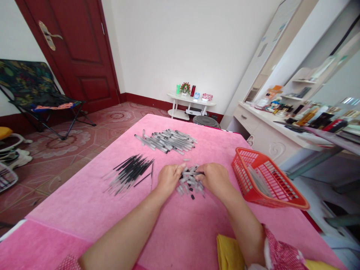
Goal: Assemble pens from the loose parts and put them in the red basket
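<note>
A heap of clear pen caps [184,189] with small black pieces lies between my two hands on the pink cloth. My left hand [169,179] is closed at the left side of the heap, thumb against fingers; what it grips is too small to make out. From the right, my right hand [216,177] pinches a pen [200,173], its dark end showing at the fingertips. Left of my hands lies a spread of thin black pen refills [132,170]. Farther back is a pile of clear pen barrels [171,140], some with dark ends.
An orange-red plastic basket [244,180] stands to the right, with clear items inside. Yellow cloth [229,253] lies at the near edge by my right forearm. A dresser [270,129] with bottles stands beyond the right side of the pink-covered table [84,210].
</note>
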Demonstrator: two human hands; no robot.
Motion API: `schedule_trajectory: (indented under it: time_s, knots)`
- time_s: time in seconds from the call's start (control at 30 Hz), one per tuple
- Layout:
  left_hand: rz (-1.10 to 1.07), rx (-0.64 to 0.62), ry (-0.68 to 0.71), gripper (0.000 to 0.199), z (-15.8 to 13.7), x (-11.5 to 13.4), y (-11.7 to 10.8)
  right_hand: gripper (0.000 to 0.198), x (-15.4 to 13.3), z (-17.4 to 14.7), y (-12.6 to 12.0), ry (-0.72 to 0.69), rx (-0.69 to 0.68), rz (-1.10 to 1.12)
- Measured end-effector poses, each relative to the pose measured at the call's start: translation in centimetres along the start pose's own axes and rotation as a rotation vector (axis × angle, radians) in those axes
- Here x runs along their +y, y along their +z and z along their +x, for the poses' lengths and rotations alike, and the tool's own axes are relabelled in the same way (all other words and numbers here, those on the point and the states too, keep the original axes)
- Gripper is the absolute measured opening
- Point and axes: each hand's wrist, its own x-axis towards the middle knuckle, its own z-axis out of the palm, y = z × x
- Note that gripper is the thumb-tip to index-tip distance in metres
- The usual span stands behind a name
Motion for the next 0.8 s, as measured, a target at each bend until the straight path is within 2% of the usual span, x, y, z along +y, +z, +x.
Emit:
schedule_trajectory:
  time_s: [0.1,0.2,0.33,0.4,0.5,0.6,0.7,0.8]
  knots:
    - [-0.126,-0.022,0.041,0.052,-0.1,0.3,-0.3,0.016,0.2,0.1,0.0,0.042,-0.037,0.046]
    - [-0.23,-0.036,0.123,0.033,-0.1,0.6,-0.5,0.018,0.5,0.1,0.0,0.059,-0.079,0.063]
    - [-0.203,-0.014,0.126,0.021,0.0,0.7,-0.2,0.018,0.6,0.1,0.2,0.042,-0.068,0.067]
    - [-0.149,0.017,0.105,0.026,0.1,0.5,-0.1,0.018,0.6,0.1,0.3,0.028,-0.06,0.064]
    - [-0.081,0.047,0.072,0.043,0.2,0.1,-0.2,0.018,0.5,0.1,0.3,0.032,-0.042,0.04]
    - [-0.102,0.091,-0.005,0.052,0.3,-0.3,-0.5,0.018,0.7,0.2,0.2,0.064,-0.025,0.009]
    - [-0.228,0.099,-0.038,0.051,0.4,-0.3,-0.6,0.018,0.8,0.3,0.1,0.076,-0.039,0.018]
    - [-0.503,0.029,-0.081,0.042,0.5,0.0,-0.5,0.019,0.8,0.2,-0.1,0.077,-0.048,0.031]
